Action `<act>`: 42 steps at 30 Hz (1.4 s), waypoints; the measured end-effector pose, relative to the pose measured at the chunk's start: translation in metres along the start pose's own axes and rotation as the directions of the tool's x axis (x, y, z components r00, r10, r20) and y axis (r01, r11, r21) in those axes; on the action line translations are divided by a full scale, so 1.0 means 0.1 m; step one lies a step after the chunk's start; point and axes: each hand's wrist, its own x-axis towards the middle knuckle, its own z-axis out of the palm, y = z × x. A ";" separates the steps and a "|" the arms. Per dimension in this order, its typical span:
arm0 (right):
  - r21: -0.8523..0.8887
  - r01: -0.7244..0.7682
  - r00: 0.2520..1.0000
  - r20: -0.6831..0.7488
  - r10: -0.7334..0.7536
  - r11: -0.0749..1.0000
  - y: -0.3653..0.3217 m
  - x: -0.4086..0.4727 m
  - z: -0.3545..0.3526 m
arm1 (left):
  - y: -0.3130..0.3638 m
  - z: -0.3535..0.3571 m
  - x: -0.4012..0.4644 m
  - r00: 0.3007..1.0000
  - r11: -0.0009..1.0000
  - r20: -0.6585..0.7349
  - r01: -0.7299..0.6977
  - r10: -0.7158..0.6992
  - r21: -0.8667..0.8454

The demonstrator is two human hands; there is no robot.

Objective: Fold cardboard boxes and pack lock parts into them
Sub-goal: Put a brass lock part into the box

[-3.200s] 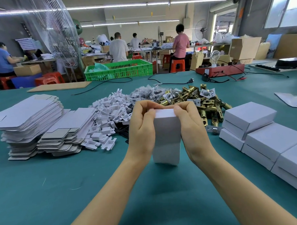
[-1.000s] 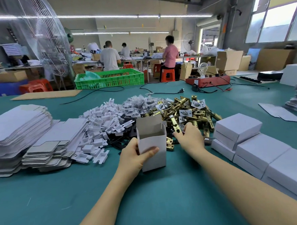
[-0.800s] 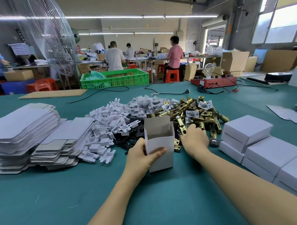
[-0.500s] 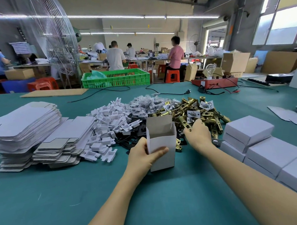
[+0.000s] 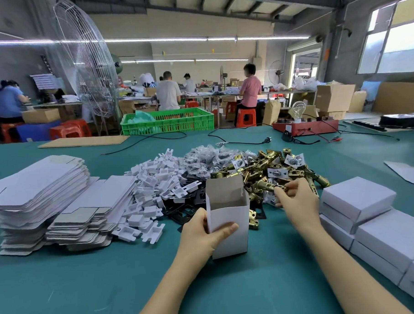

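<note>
The box (image 5: pixel 228 217) stands upright on the green table (image 5: pixel 88 280), top open, its rear flap raised. The left hand (image 5: pixel 202 233) grips its left side, thumb across the front. Just beside it, the right hand (image 5: pixel 295 198) pinches a brass latch (image 5: pixel 265 186) at the near edge of the latch pile (image 5: pixel 280 168). Behind the box lie black plates (image 5: pixel 186 205), white inserts (image 5: pixel 155 183) and bagged screws (image 5: pixel 206 157). Flat blanks (image 5: pixel 39 185) are stacked at the left; closed boxes (image 5: pixel 359 197) are stacked at the right. A green crate (image 5: pixel 169 123) sits at the table's far edge, with people working at benches beyond.
</note>
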 end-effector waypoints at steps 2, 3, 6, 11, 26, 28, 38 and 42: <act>0.212 -0.106 0.994 0.003 0.108 0.971 -0.02 0.04 -0.02 | 0.00 0.01 0.00 1.000 1.000 -0.001 0.005 -0.006 -0.007; 0.389 -0.188 0.980 0.014 0.198 0.902 -0.05 0.06 -0.02 | -0.01 0.00 0.00 1.000 1.000 0.001 0.002 -0.002 -0.009; 0.779 -0.375 0.901 0.180 0.394 0.502 -0.12 0.08 -0.03 | 0.00 0.00 0.01 1.000 1.000 0.005 -0.006 0.006 -0.011; 0.863 -0.487 0.850 0.434 0.299 0.131 -0.37 0.07 -0.09 | -0.01 -0.01 0.00 1.000 0.999 0.009 -0.026 0.026 -0.022; 0.652 -0.495 0.802 0.597 0.013 0.574 -1.16 -0.10 -0.39 | 0.01 -0.01 0.00 0.999 0.999 -0.001 -0.038 0.038 0.028; 0.568 -0.375 0.852 0.523 0.030 0.733 -1.15 -0.12 -0.39 | 0.01 -0.01 0.00 1.000 0.999 -0.003 -0.025 0.025 0.040; 0.505 -0.151 0.823 0.540 -0.175 0.850 -1.18 -0.14 -0.50 | 0.02 -0.01 -0.01 1.000 0.999 0.001 -0.023 0.023 0.031; 0.362 -0.074 0.818 0.555 -0.151 0.929 -1.14 -0.15 -0.42 | 0.03 -0.01 -0.01 1.000 1.000 -0.019 -0.016 0.016 0.016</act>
